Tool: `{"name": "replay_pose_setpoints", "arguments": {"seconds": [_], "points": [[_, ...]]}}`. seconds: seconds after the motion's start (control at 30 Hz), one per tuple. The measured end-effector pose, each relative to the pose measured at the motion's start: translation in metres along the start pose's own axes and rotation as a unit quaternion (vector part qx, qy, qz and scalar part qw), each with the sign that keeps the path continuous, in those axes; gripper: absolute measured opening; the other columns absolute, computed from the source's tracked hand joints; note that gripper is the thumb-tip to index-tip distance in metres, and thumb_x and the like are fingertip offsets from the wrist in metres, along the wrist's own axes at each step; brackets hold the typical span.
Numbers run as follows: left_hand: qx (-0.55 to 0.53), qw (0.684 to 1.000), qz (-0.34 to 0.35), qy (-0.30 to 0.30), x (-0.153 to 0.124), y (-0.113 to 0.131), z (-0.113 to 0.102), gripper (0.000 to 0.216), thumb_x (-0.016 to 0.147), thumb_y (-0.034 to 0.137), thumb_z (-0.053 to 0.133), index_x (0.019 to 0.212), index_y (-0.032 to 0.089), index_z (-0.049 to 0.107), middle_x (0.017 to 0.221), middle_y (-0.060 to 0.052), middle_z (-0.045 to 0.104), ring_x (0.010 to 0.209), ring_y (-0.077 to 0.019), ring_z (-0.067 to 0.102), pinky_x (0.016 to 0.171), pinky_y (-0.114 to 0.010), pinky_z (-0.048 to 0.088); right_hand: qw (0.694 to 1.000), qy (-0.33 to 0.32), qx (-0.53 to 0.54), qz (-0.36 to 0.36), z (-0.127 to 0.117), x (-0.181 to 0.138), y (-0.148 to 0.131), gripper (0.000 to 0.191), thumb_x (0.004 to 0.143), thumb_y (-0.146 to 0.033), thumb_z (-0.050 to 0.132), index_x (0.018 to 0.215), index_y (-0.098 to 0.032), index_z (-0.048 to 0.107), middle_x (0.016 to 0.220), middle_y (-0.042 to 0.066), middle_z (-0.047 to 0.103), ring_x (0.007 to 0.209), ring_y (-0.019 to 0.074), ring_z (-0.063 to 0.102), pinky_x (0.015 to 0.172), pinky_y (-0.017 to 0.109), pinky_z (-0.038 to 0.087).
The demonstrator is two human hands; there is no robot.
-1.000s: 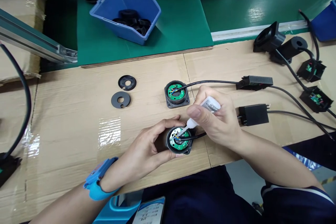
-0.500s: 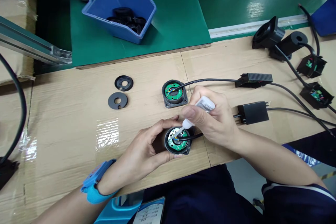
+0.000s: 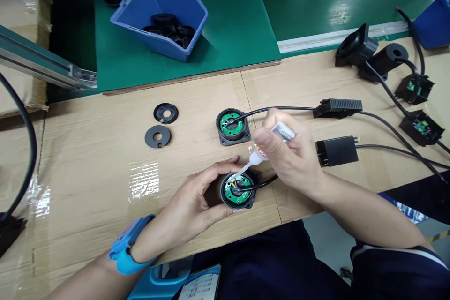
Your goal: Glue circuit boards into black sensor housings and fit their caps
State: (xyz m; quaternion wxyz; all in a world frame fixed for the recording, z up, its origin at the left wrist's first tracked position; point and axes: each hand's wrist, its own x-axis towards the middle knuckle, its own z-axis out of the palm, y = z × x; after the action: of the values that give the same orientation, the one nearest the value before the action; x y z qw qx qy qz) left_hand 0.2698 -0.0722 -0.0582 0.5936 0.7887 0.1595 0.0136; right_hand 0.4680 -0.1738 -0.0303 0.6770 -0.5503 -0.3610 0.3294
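Observation:
My left hand grips a round black housing between thumb and fingers near the table's front edge. Inside it lies a green circuit board with coloured wires and a black cable running out to the right. My right hand is closed around a small white glue bottle, tilted with its thin nozzle down at the board's upper edge. Just behind stands a second black housing with a green board and cable. Two black discs with centre holes, a rimmed one and a flat one, lie to the left.
A blue bin of black parts stands on a green board at the back. Black boxes joined by cables, and black cylindrical parts, occupy the right. A metal rail and thick cable are at left.
My right hand has moved slightly up and right with the glue bottle, so the nozzle tip has shifted from the board's left part to its upper edge. My left hand keeps its grip.

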Motion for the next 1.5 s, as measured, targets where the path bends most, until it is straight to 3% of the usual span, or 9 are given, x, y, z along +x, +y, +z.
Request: {"name": "replay_pose_setpoints", "arguments": {"seconds": [0.17,0.3,0.37,0.43,0.53,0.7,0.83,1.0,1.5], "points": [[0.006,0.998,0.057,-0.039,0.004,-0.002,-0.013,0.058,0.085,0.057,0.074,0.133,0.031,0.055,0.139,-0.006,0.056,0.135,-0.0266,0.053,0.112,-0.043,0.047,0.997,0.076,0.012,-0.011,-0.017,0.006,0.002,0.046,0.094,-0.052,0.065,0.069,-0.015,0.053,0.059,-0.003,0.048,0.050,0.0050,0.044,0.046,0.019,0.036],[0.026,0.981,0.040,0.190,0.030,-0.012,-0.020,0.055,0.089,0.058,0.069,0.127,0.023,0.049,0.127,-0.009,0.057,0.119,-0.0236,0.058,0.103,-0.043,0.050,0.992,0.123,0.014,0.002,-0.027,0.015,0.004,0.049,0.094,-0.059,0.062,0.070,-0.017,0.055,0.060,-0.001,0.048,0.051,0.0082,0.046,0.046,0.023,0.035],[0.095,0.967,0.030,0.234,0.049,-0.017,-0.022,0.073,0.079,0.053,0.081,0.133,0.022,0.043,0.136,-0.011,0.053,0.126,-0.0253,0.055,0.108,-0.045,0.047,0.991,0.133,0.004,-0.010,-0.029,0.020,0.004,0.049,0.095,-0.060,0.060,0.071,-0.017,0.056,0.060,-0.001,0.047,0.050,0.0087,0.046,0.046,0.025,0.035],[0.111,0.972,0.049,0.202,0.065,-0.020,-0.023,0.075,0.078,0.051,0.082,0.134,0.021,0.043,0.142,-0.011,0.052,0.133,-0.0265,0.052,0.112,-0.047,0.044,0.988,0.148,-0.018,-0.030,-0.031,0.023,0.003,0.050,0.094,-0.061,0.060,0.070,-0.017,0.057,0.060,0.000,0.047,0.051,0.0091,0.045,0.047,0.026,0.034],[0.076,0.981,0.089,0.157,0.072,-0.020,-0.023,0.050,0.086,0.043,0.076,0.121,0.020,0.049,0.136,-0.010,0.059,0.133,-0.0245,0.054,0.112,-0.044,0.045,0.983,0.166,-0.057,-0.048,-0.035,0.026,0.003,0.051,0.093,-0.062,0.061,0.069,-0.018,0.056,0.062,0.001,0.047,0.052,0.0106,0.046,0.048,0.028,0.033],[0.188,0.951,0.168,0.181,0.057,-0.009,-0.024,0.046,0.084,0.027,0.074,0.122,0.016,0.051,0.113,-0.009,0.062,0.104,-0.0195,0.061,0.088,-0.034,0.054,0.977,0.156,-0.100,-0.108,-0.038,0.028,0.007,0.045,0.096,-0.055,0.061,0.071,-0.018,0.055,0.063,0.001,0.050,0.052,0.0111,0.046,0.047,0.030,0.033],[0.258,0.924,0.213,0.188,0.051,-0.002,-0.026,0.047,0.084,0.023,0.072,0.125,0.014,0.052,0.113,-0.009,0.062,0.106,-0.0184,0.062,0.090,-0.030,0.055,0.970,0.122,-0.167,-0.131,-0.034,0.026,0.005,0.043,0.097,-0.053,0.061,0.071,-0.019,0.056,0.065,0.002,0.052,0.055,0.0108,0.045,0.046,0.029,0.029],[0.269,0.917,0.228,0.188,0.049,-0.002,-0.026,0.051,0.085,0.024,0.073,0.131,0.014,0.053,0.117,-0.010,0.062,0.110,-0.0196,0.063,0.095,-0.032,0.055,0.962,0.079,-0.238,-0.104,-0.027,0.023,-0.005,0.041,0.095,-0.051,0.065,0.073,-0.018,0.057,0.066,0.001,0.055,0.056,0.0098,0.048,0.049,0.028,0.034],[0.286,0.914,0.225,0.179,0.046,0.000,-0.027,0.050,0.087,0.025,0.074,0.131,0.017,0.054,0.115,-0.008,0.063,0.109,-0.0201,0.064,0.095,-0.032,0.056,0.973,0.019,-0.219,-0.072,-0.021,0.025,-0.012,0.038,0.094,-0.040,0.070,0.069,-0.017,0.051,0.060,-0.002,0.055,0.052,0.0054,0.045,0.047,0.024,0.033]]}}
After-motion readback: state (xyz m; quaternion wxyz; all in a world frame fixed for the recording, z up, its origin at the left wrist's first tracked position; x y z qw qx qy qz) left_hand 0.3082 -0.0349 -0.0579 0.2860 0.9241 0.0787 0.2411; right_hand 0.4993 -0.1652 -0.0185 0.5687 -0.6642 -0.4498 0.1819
